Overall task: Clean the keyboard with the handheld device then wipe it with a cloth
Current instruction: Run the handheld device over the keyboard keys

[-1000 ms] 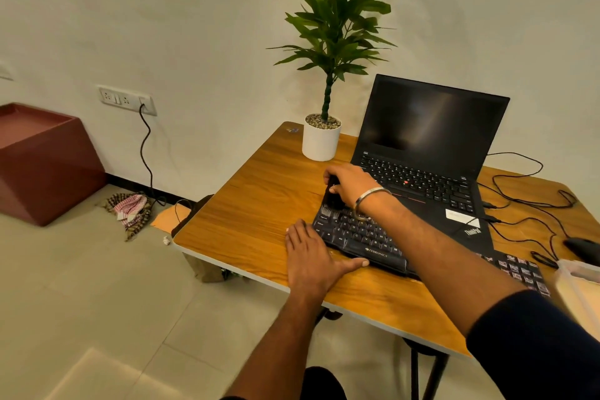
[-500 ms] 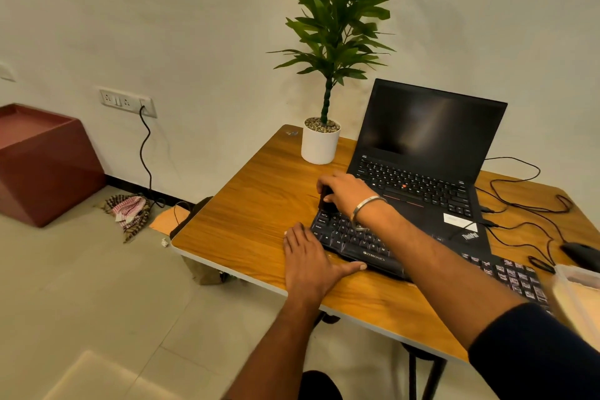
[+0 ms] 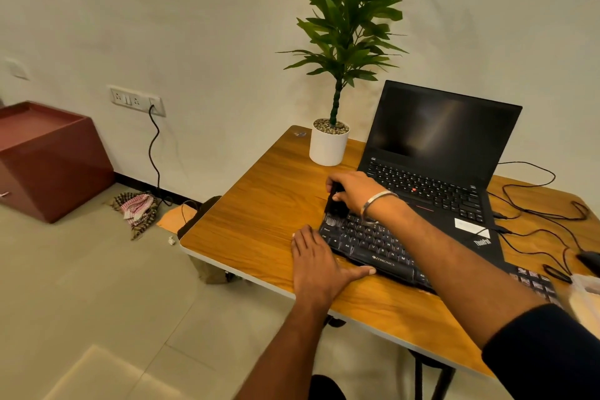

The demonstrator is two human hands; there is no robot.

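A black external keyboard (image 3: 373, 245) lies on the wooden table (image 3: 259, 214) in front of an open black laptop (image 3: 435, 166). My right hand (image 3: 354, 188) is shut on a small black handheld device (image 3: 334, 204), which stands on the keyboard's far left corner. My left hand (image 3: 319, 265) rests flat on the table at the keyboard's near left edge, thumb along its front. My right forearm covers the keyboard's middle. No cloth is on the table.
A potted plant (image 3: 329, 143) stands at the table's far left corner. Black cables (image 3: 535, 214) and a mouse (image 3: 589, 261) lie to the right, beside a pale container (image 3: 587, 299). On the floor are a checked cloth (image 3: 136, 208) and a maroon box (image 3: 48, 159).
My right hand has slid the device a little toward the keyboard's far left corner. My left hand has stayed in place. The camera has shifted slightly.
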